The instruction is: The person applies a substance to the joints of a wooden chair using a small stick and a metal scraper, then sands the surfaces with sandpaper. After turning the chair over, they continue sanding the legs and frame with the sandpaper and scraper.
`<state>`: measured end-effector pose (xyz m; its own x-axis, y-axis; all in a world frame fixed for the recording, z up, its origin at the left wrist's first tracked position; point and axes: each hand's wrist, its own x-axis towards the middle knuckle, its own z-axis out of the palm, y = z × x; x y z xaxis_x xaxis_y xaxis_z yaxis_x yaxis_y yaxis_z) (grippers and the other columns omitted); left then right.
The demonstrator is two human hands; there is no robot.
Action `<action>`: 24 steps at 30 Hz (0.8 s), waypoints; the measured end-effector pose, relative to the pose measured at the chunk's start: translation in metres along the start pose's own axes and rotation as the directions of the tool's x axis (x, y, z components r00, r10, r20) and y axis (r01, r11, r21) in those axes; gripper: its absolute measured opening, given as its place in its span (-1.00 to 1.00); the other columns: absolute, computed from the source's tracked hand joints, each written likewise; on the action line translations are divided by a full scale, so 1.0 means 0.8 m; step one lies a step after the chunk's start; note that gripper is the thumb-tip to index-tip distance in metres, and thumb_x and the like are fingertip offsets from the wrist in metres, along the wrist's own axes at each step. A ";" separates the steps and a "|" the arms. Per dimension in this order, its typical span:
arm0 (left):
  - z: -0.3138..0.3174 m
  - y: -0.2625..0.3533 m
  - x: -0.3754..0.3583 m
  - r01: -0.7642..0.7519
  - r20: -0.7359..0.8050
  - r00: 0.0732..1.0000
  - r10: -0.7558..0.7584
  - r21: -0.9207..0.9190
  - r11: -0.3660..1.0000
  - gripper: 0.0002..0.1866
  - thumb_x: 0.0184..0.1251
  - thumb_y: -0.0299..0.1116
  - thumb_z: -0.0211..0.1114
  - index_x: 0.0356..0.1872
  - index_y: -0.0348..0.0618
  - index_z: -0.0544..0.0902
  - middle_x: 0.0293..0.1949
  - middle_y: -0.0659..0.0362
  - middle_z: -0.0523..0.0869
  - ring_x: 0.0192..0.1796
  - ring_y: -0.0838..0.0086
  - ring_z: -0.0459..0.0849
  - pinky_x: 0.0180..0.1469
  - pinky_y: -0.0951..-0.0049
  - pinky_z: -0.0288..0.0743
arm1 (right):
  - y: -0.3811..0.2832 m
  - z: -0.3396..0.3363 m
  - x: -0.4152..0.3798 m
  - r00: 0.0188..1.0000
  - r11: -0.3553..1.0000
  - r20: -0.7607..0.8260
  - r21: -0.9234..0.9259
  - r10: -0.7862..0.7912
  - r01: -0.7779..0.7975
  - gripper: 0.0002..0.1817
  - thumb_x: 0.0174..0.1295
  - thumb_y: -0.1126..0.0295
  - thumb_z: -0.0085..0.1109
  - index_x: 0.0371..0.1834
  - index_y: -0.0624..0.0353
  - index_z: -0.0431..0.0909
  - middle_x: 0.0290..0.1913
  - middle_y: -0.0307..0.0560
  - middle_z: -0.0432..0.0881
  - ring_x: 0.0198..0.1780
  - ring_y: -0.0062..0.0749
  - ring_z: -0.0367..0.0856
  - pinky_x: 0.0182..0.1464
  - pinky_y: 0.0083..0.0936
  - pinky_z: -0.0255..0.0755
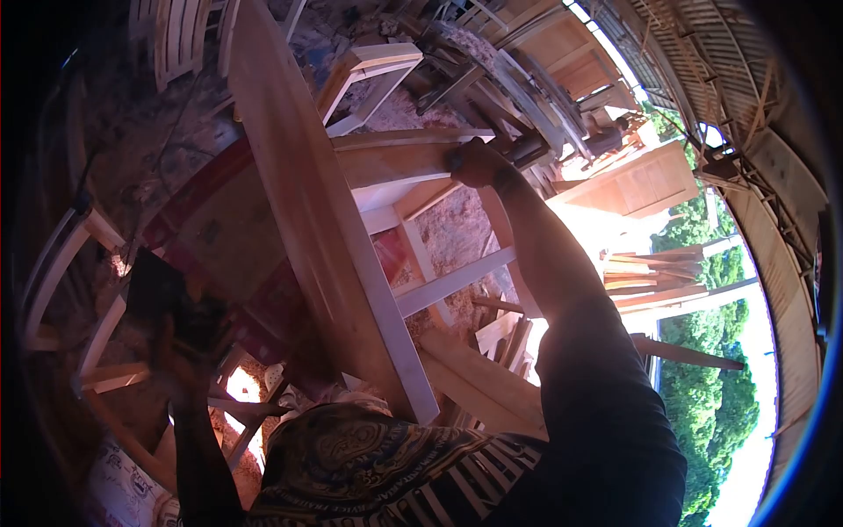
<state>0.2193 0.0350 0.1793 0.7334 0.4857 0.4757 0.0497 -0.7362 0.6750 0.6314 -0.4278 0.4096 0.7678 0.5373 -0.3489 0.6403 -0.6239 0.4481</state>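
My right hand (pixel 475 163) is closed around the far end of a wooden piece (pixel 395 160), part of a frame of pale boards with a white-looking crossbar (pixel 457 281). Beside it, a long wide plank (pixel 303 193) slants across the middle toward my body, its smooth brown face showing. On the left, in shadow, my left hand (pixel 171 347) is closed on a dark bulky power tool (pixel 167 294); its exact kind is too dark to make out. The tool is apart from the plank.
A red-edged worktable (pixel 162 224) lies beneath the plank. Curved wooden frames (pixel 57 272) stand at left, another wooden frame (pixel 373 66) beyond. Sawdust (pixel 457 228) covers the floor. Stacked timber (pixel 654 272) and a panelled door (pixel 645 180) are at right, near greenery.
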 end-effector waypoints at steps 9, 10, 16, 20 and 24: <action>0.013 0.023 0.038 0.320 0.115 0.945 -0.305 -0.503 0.803 -0.52 0.40 -0.42 0.16 0.30 -0.39 0.59 0.04 -0.17 0.72 0.12 -0.06 0.71 0.24 0.12 0.57 | 0.048 -0.023 -0.063 0.925 0.956 -0.330 0.155 -0.187 0.248 -0.76 0.21 0.44 0.20 -0.09 0.16 0.76 -0.24 -0.02 0.81 -0.02 -0.16 0.77 0.28 -0.23 0.53; 0.011 0.020 0.042 0.138 0.057 0.990 -0.126 -0.293 0.946 -0.50 0.38 -0.38 0.20 0.30 -0.40 0.58 0.04 -0.16 0.72 0.12 -0.05 0.71 0.24 0.12 0.56 | 0.053 -0.022 -0.066 0.950 0.987 -0.266 -0.044 -0.161 0.155 -0.76 0.19 0.44 0.23 -0.10 0.14 0.76 -0.24 -0.05 0.81 -0.02 -0.19 0.77 0.29 -0.23 0.53; -0.001 0.044 0.059 -0.172 0.015 0.985 0.174 -0.089 0.981 -0.33 0.30 -0.08 0.43 0.31 -0.37 0.58 0.02 -0.19 0.70 0.08 -0.06 0.70 0.15 0.12 0.56 | 0.057 0.031 -0.044 0.985 0.940 -0.154 -0.340 -0.075 0.019 -0.74 0.22 0.41 0.18 -0.04 0.09 0.72 -0.29 0.02 0.81 -0.21 -0.03 0.83 -0.08 -0.12 0.71; 0.008 0.050 0.053 0.270 0.146 0.963 -0.228 -0.577 0.771 -0.28 0.32 0.03 0.46 0.30 -0.36 0.59 0.06 -0.17 0.70 0.08 -0.03 0.70 0.13 0.12 0.56 | 0.057 0.035 -0.033 0.901 0.966 -0.356 -0.168 -0.247 0.198 -0.71 0.21 0.42 0.19 0.00 0.13 0.69 -0.24 0.08 0.80 -0.18 -0.02 0.82 -0.08 -0.12 0.71; 0.006 0.041 0.044 0.292 0.181 0.956 -0.230 -0.558 0.776 -0.59 0.53 -0.37 0.26 0.29 -0.36 0.57 0.15 0.01 0.69 0.18 0.31 0.67 0.23 0.31 0.57 | 0.028 -0.016 -0.043 0.928 0.960 -0.275 -0.188 -0.252 0.205 -0.75 0.21 0.38 0.18 -0.08 0.11 0.72 -0.21 0.07 0.79 -0.17 -0.03 0.81 -0.07 -0.15 0.69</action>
<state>0.2501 0.0255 0.2155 0.8125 0.5486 0.1975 -0.1255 -0.1662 0.9781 0.6190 -0.4529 0.4423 0.5446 0.8118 -0.2106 0.7683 -0.3822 0.5135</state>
